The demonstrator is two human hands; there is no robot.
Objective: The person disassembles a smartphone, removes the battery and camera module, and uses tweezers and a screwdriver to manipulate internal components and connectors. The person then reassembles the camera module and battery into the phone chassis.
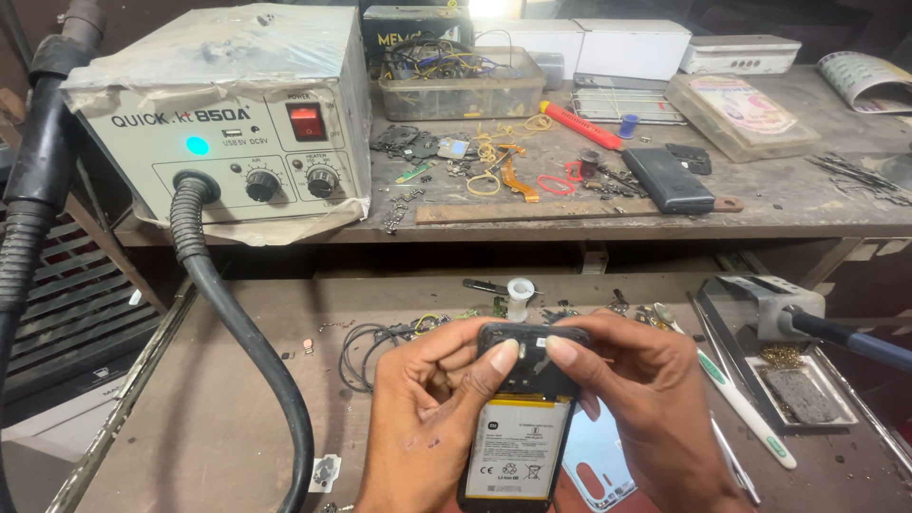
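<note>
Hot-air station: a pale grey box-shaped rework unit (228, 123) stands on the upper shelf at far left, its blue lamp lit; its thick black ribbed hose (249, 342) loops down across the lower bench, just left of the hands.
Left hand: the left hand (427, 408) wraps the left edge of the opened black smartphone (521, 418), thumb tip pressed on the black cover plate over the camera end – clamped on the phone.
Phone: it sits low in the middle of the frame, held above the brown lower bench (190, 418), back cover off, white rectangular battery (518, 461) showing.
Right hand: the right hand (641, 399) closes on the phone's right edge, its forefinger tip beside the left thumb on the same plate.
Step in hand: judging by both fingertips, the top plate is being seated or prised – which of the two, I cannot tell.
Next move: it likely calls for even fingertip pressure while the phone is kept level.
Clutter: black wire loops (366, 347) and small loose parts lie just beyond the phone; a white-handled tool (746, 408) lies close to the right hand.
Far right: a soldering iron stand (769, 313) with its iron is near the right wrist – the likeliest thing to knock.
</note>
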